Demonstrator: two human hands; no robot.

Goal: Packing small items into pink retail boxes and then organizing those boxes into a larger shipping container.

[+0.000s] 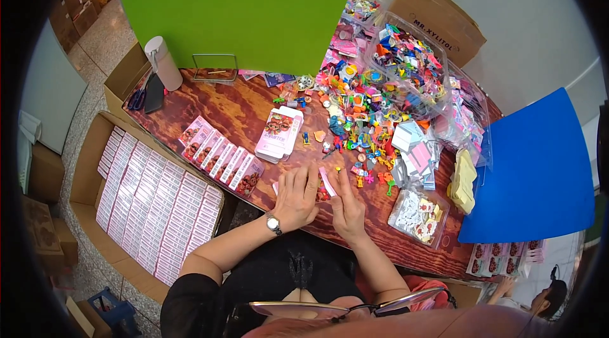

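Note:
A small pink carton (325,193) lies on the table close to my body, mostly hidden under my hands. My left hand (295,198), with a watch at the wrist, rests over it with fingers stretched and lying flat. At the carton's right end, beside a pale pink flap, my right hand (347,206) grips the edge with thumb and fingers. Just beyond my hands lies a stack of flat pink-and-white cartons (280,135). Left of them stands a row of filled pink boxes (221,155).
Small colourful plastic toys (358,119) are heaped beyond my right hand. Clear bins (409,62), a tray of small white packets (415,217) and a yellow carton piece (463,180) stand rightward. A large cardboard box (152,205) of packed cartons is at left; a pink bottle (163,64) stands farther back.

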